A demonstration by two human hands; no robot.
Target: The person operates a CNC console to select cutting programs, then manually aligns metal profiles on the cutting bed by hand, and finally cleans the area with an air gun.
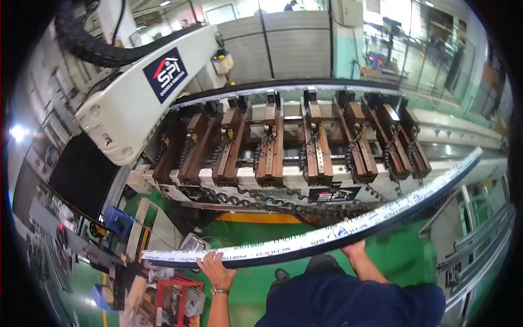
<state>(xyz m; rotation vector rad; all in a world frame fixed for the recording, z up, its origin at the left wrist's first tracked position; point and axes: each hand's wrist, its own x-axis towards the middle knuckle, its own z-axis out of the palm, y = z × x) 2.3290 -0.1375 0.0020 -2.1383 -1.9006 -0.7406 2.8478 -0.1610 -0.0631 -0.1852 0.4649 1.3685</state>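
A long dark profile bar [294, 243], its upper face covered in white printed protective film, lies across both of my hands in front of my body. My left hand [216, 271], with a watch on the wrist, grips it toward its left end, fingers over the filmed face. Farther right, my right hand [354, 248] holds the bar from the near side and below, with fingertips showing at the far edge. Beyond the bar stands a machine bed with several brown clamp blocks [269, 158]. A second dark profile [289, 86] rests along the back of those clamps.
A white machine arm with an SPI sign [125, 103] stands at the left. Coiled hoses [239, 199] hang along the bed's front. A red cart [177, 297] with pieces sits lower left. Metal profiles on a rack [479, 250] are at the right. The floor [250, 294] is green.
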